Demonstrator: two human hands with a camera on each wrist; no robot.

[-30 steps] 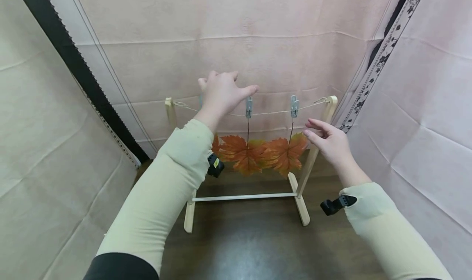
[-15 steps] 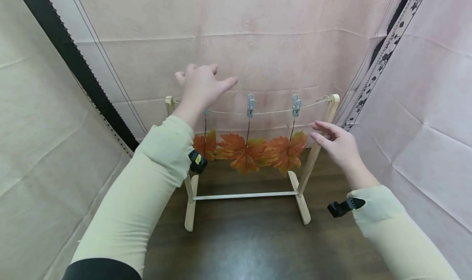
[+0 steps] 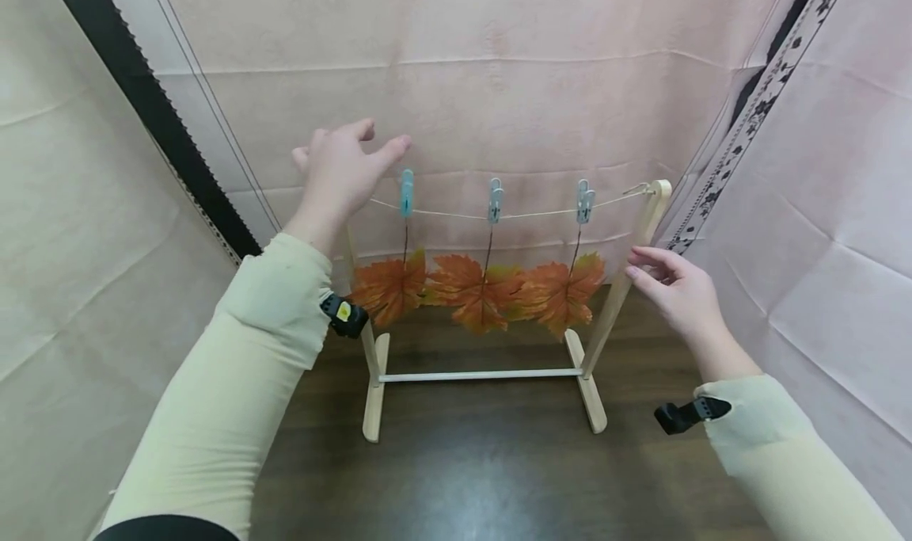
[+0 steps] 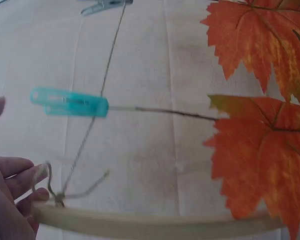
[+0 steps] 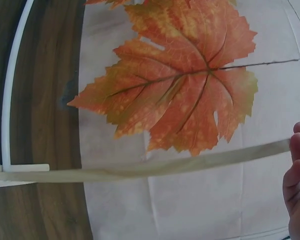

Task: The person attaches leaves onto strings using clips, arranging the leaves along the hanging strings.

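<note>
Three orange artificial maple leaves, left (image 3: 388, 287), middle (image 3: 470, 291) and right (image 3: 563, 294), hang by their stems in a row. A turquoise clothespin (image 3: 407, 192) holds the left stem on a cord (image 3: 456, 215); two grey-blue clothespins, middle (image 3: 495, 202) and right (image 3: 585, 202), hold the others. My left hand (image 3: 338, 173), thumb spread from the fingers, is at the left post's top and hides it in the head view. My right hand (image 3: 673, 287) is beside the right post (image 3: 620, 287), fingers loosely bent, holding nothing. Whether either hand touches its post, I cannot tell.
The cord is strung between two wooden posts on feet, such as the right foot (image 3: 587, 390). A white crossbar (image 3: 480, 375) joins them low down. The stand is on a dark wood surface (image 3: 463, 462), with pale cloth walls behind and at both sides.
My left hand has moved left from in front of the line to the left post, uncovering the turquoise clothespin and left leaf. My right hand has shifted slightly right and down.
</note>
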